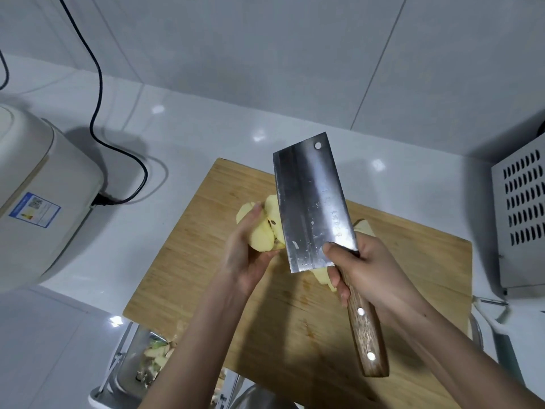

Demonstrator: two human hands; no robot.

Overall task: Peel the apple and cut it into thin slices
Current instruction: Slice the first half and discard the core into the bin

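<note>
My left hand holds a peeled, pale yellow apple piece above the wooden cutting board; a dark seed shows in its core. My right hand grips the wooden handle of a steel cleaver, whose broad blade is raised just right of the held piece and points away from me. More peeled apple pieces lie on the board, one behind my right hand and one under the blade, both partly hidden.
A cream appliance with a black power cord stands at the left. A perforated metal box stands at the right. Apple peelings lie in a metal container below the board's near left edge. White countertop surrounds the board.
</note>
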